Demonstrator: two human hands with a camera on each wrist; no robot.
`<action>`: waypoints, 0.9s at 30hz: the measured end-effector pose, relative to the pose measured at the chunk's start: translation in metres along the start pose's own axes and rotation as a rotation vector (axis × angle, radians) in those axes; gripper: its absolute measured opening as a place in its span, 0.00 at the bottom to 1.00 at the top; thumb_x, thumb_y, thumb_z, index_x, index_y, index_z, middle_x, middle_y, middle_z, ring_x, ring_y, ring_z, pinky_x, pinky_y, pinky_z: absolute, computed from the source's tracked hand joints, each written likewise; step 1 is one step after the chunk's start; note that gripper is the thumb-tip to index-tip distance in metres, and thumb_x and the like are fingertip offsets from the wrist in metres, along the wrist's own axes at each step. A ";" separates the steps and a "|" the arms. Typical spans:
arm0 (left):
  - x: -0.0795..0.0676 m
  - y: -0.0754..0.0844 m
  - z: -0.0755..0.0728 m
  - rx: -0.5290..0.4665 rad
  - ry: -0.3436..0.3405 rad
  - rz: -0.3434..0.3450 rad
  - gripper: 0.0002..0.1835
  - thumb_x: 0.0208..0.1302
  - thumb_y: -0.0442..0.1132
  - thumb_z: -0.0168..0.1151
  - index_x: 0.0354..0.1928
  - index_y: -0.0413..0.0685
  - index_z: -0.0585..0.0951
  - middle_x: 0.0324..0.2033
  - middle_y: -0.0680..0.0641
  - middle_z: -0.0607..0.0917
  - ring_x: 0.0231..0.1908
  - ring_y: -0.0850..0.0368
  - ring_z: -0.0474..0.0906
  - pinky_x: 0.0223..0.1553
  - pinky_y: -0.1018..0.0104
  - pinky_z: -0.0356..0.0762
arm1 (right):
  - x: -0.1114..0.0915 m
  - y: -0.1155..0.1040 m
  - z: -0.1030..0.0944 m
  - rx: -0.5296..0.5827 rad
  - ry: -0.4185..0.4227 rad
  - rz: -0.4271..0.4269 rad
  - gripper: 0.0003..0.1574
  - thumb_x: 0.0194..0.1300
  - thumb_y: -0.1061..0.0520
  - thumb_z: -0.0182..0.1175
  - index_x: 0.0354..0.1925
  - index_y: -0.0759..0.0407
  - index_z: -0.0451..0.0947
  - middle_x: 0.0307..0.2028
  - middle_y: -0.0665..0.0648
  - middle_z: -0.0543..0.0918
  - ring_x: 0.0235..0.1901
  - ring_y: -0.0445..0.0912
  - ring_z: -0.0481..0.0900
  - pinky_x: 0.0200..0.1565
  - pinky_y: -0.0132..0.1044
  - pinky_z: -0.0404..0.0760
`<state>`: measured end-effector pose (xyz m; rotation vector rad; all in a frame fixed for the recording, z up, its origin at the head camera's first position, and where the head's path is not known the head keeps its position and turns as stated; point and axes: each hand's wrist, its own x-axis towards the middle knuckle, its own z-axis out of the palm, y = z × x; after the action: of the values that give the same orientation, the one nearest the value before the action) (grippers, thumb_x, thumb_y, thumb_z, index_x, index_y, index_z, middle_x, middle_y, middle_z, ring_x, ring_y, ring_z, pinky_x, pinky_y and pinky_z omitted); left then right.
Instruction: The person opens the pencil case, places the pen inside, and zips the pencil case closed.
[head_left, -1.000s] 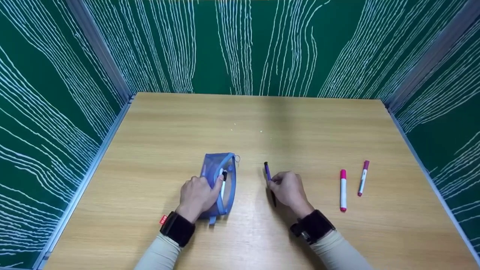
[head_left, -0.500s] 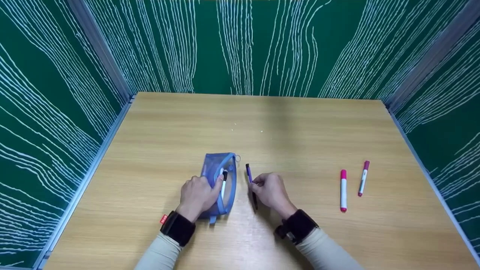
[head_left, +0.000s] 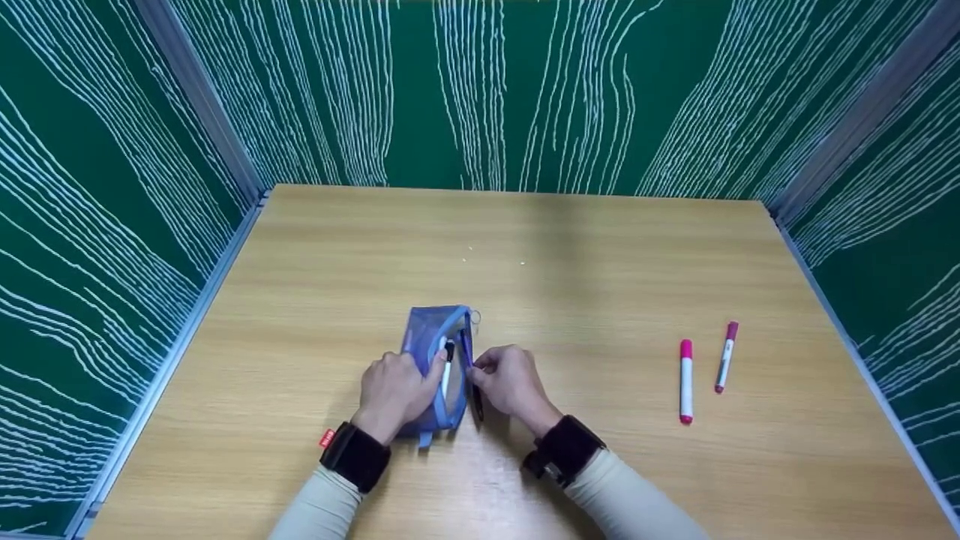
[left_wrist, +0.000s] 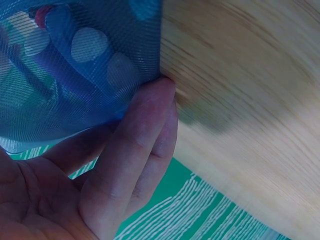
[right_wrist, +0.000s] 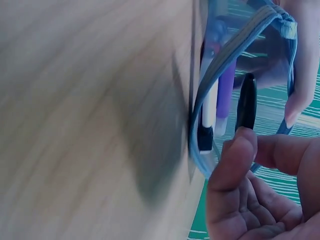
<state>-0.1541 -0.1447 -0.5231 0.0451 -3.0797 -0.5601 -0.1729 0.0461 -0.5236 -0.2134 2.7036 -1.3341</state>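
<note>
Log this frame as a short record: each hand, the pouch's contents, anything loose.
Left hand: grips the pouch
Right hand: pinches a pen at the pouch's open mouth
Inside pouch: white marker, purple marker, others unclear
Loose on table: pink-capped marker, purple-capped marker

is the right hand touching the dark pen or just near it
Touching: the right wrist view shows the right hand pinching the dark pen between thumb and finger.
</note>
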 end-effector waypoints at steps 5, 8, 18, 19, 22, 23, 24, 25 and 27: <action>0.000 0.001 0.001 0.009 0.030 -0.007 0.38 0.74 0.68 0.44 0.23 0.41 0.79 0.28 0.37 0.82 0.29 0.42 0.80 0.33 0.49 0.76 | 0.005 -0.006 0.008 0.053 -0.012 0.007 0.04 0.63 0.60 0.72 0.31 0.59 0.88 0.26 0.52 0.88 0.22 0.41 0.83 0.27 0.34 0.83; 0.001 0.001 0.002 0.014 0.025 -0.010 0.39 0.74 0.69 0.43 0.22 0.42 0.78 0.29 0.37 0.82 0.29 0.42 0.80 0.33 0.49 0.76 | 0.008 -0.008 0.013 0.074 -0.013 0.034 0.04 0.63 0.60 0.71 0.31 0.59 0.88 0.26 0.52 0.88 0.22 0.41 0.84 0.26 0.33 0.83; 0.001 -0.002 0.000 0.009 0.003 -0.004 0.37 0.74 0.69 0.42 0.16 0.49 0.72 0.25 0.41 0.80 0.25 0.46 0.77 0.30 0.52 0.74 | 0.014 -0.015 0.027 0.224 -0.057 0.156 0.04 0.64 0.63 0.71 0.31 0.61 0.86 0.25 0.55 0.87 0.19 0.48 0.85 0.24 0.40 0.85; 0.001 -0.001 0.000 0.010 0.004 -0.002 0.37 0.74 0.69 0.42 0.15 0.49 0.72 0.25 0.41 0.80 0.25 0.47 0.77 0.30 0.52 0.74 | 0.014 -0.016 0.028 0.237 -0.058 0.161 0.04 0.64 0.63 0.71 0.31 0.61 0.86 0.24 0.55 0.86 0.19 0.49 0.85 0.24 0.41 0.85; 0.001 -0.001 0.000 0.005 0.003 -0.002 0.37 0.75 0.69 0.42 0.15 0.49 0.70 0.24 0.42 0.79 0.25 0.47 0.76 0.29 0.53 0.73 | 0.015 -0.018 0.032 0.260 -0.059 0.158 0.04 0.64 0.63 0.71 0.32 0.62 0.85 0.23 0.55 0.85 0.19 0.50 0.86 0.24 0.41 0.85; 0.001 -0.001 0.000 0.004 -0.001 -0.004 0.37 0.75 0.69 0.42 0.15 0.49 0.70 0.24 0.42 0.79 0.24 0.47 0.76 0.29 0.53 0.73 | 0.016 -0.018 0.033 0.268 -0.059 0.158 0.04 0.64 0.63 0.70 0.32 0.62 0.85 0.23 0.55 0.85 0.19 0.50 0.86 0.23 0.41 0.85; 0.001 -0.001 0.000 0.002 -0.004 -0.006 0.37 0.75 0.69 0.42 0.15 0.49 0.70 0.24 0.42 0.78 0.24 0.47 0.75 0.29 0.53 0.73 | 0.016 -0.019 0.035 0.273 -0.060 0.150 0.04 0.65 0.63 0.70 0.32 0.62 0.85 0.22 0.55 0.85 0.18 0.50 0.86 0.23 0.41 0.85; 0.001 -0.001 0.000 0.001 -0.004 -0.006 0.37 0.75 0.69 0.42 0.15 0.50 0.70 0.24 0.42 0.78 0.24 0.48 0.75 0.29 0.53 0.73 | 0.016 -0.019 0.036 0.277 -0.060 0.142 0.04 0.65 0.63 0.70 0.32 0.63 0.85 0.22 0.55 0.85 0.18 0.50 0.86 0.22 0.42 0.85; 0.001 -0.001 0.000 -0.001 -0.006 -0.004 0.37 0.75 0.69 0.42 0.15 0.49 0.70 0.24 0.42 0.78 0.24 0.48 0.75 0.29 0.53 0.73 | 0.017 -0.020 0.038 0.288 -0.063 0.129 0.04 0.66 0.64 0.69 0.33 0.64 0.85 0.21 0.55 0.85 0.17 0.50 0.85 0.22 0.41 0.84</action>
<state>-0.1551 -0.1456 -0.5232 0.0503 -3.0857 -0.5636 -0.1819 0.0018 -0.5314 -0.0502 2.3919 -1.6226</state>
